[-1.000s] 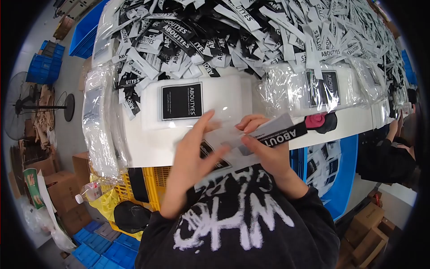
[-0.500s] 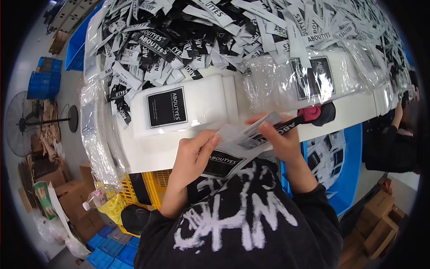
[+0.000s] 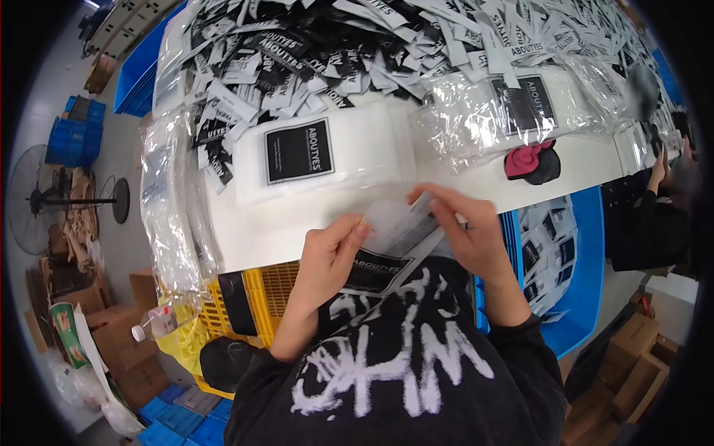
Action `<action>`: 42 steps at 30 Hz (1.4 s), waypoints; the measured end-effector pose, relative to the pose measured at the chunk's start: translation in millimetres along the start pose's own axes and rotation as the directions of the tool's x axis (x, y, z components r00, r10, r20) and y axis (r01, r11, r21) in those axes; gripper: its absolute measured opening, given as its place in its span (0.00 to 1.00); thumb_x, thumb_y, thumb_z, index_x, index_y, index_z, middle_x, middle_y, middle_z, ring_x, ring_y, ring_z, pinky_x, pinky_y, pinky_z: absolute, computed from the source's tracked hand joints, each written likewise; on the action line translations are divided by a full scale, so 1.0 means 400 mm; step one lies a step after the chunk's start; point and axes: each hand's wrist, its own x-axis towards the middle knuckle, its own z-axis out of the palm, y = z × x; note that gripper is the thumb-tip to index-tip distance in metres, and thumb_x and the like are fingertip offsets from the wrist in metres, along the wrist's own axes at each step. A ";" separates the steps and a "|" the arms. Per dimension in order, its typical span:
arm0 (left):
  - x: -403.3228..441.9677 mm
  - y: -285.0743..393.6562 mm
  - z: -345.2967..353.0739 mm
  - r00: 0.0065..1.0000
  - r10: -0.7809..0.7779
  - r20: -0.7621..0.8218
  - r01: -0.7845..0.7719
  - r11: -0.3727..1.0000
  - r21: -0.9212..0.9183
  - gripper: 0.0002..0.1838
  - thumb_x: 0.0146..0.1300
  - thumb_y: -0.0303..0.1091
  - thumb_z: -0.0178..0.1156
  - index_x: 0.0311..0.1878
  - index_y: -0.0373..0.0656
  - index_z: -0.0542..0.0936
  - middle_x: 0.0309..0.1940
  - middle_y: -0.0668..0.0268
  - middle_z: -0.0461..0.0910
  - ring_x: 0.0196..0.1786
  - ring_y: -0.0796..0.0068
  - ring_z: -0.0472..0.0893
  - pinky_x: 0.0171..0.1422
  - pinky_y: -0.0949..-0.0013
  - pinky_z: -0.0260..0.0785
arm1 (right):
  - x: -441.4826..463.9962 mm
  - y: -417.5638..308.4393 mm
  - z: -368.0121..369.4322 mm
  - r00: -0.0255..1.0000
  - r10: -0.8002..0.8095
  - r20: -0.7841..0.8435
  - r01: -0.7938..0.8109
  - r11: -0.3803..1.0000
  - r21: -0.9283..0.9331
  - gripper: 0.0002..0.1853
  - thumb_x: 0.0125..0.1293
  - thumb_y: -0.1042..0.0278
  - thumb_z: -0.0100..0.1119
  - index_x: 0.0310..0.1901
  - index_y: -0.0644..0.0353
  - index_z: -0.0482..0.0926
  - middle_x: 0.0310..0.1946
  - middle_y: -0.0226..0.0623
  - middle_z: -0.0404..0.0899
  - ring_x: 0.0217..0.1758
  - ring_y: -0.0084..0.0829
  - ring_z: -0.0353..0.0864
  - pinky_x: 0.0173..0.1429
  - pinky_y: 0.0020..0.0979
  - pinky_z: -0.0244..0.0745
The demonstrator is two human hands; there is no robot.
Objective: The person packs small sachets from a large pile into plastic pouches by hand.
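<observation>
Above my lap I hold a translucent plastic bag (image 3: 401, 234) with a black ABOUTYES label on its front. My left hand (image 3: 331, 249) is closed, pinching the bag's left edge between thumb and fingers. At the upper right edge of the same bag, my right hand (image 3: 468, 227) has its thumb and fingertips curled in; what lies just under the fingertips is partly hidden. On the table beyond, a stack of white bags (image 3: 357, 152) with a black ABOUTYES label lies flat. A big heap of black and white stick packets (image 3: 297, 59) spreads behind it.
Crinkled clear wrap surrounds another labelled stack (image 3: 532, 104) at the right. A pink and black item (image 3: 532, 162) sits near the table edge. Below stand a blue bin (image 3: 587, 260) of labelled bags and a yellow crate (image 3: 271, 293). Another person (image 3: 647, 223) is at the far right.
The black stick packet in my right hand no longer shows there. My right fingers are now at the bag's upper edge. The view has shifted slightly, moving the table items up and right.
</observation>
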 end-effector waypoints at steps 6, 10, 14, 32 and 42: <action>-0.027 0.008 -0.035 0.994 0.026 0.109 -0.028 1.000 0.014 0.07 0.66 0.31 0.55 0.41 0.37 0.78 0.17 0.56 0.69 0.18 0.68 0.68 0.27 0.71 0.63 | 0.021 0.041 -0.030 0.761 0.052 0.647 -0.210 0.963 0.170 0.07 0.64 0.71 0.54 0.38 0.66 0.78 0.17 0.38 0.69 0.20 0.23 0.65 0.26 0.28 0.61; -0.015 0.013 -0.031 0.988 0.025 0.153 -0.034 0.998 0.054 0.06 0.64 0.29 0.57 0.39 0.37 0.78 0.18 0.56 0.71 0.18 0.65 0.69 0.27 0.69 0.64 | 0.025 0.066 0.038 0.710 0.108 0.696 -0.354 0.909 0.221 0.08 0.59 0.71 0.59 0.26 0.66 0.77 0.17 0.25 0.68 0.22 0.14 0.62 0.27 0.22 0.59; -0.007 -0.007 -0.050 0.974 -0.012 0.226 0.023 0.999 -0.045 0.08 0.61 0.30 0.61 0.30 0.36 0.75 0.15 0.60 0.69 0.17 0.71 0.66 0.24 0.71 0.59 | 0.019 0.079 0.072 0.712 0.257 0.653 -0.541 0.794 0.277 0.09 0.59 0.70 0.62 0.25 0.65 0.79 0.19 0.23 0.74 0.24 0.13 0.66 0.30 0.20 0.63; 0.044 -0.029 -0.087 0.993 0.095 -0.070 -0.096 0.995 -0.016 0.06 0.59 0.28 0.62 0.33 0.34 0.80 0.22 0.64 0.78 0.23 0.79 0.75 0.27 0.75 0.65 | 0.080 0.037 0.093 0.944 0.045 0.327 -0.165 0.922 0.349 0.07 0.56 0.72 0.67 0.37 0.62 0.85 0.27 0.38 0.84 0.29 0.25 0.81 0.36 0.25 0.73; 0.105 0.024 -0.055 0.917 0.396 0.040 -0.398 0.906 0.142 0.06 0.56 0.25 0.63 0.37 0.38 0.79 0.22 0.58 0.78 0.22 0.57 0.77 0.27 0.63 0.70 | 0.115 -0.023 0.018 0.968 0.016 0.250 -0.093 0.949 0.300 0.07 0.55 0.76 0.67 0.36 0.62 0.84 0.26 0.35 0.83 0.26 0.22 0.80 0.31 0.24 0.72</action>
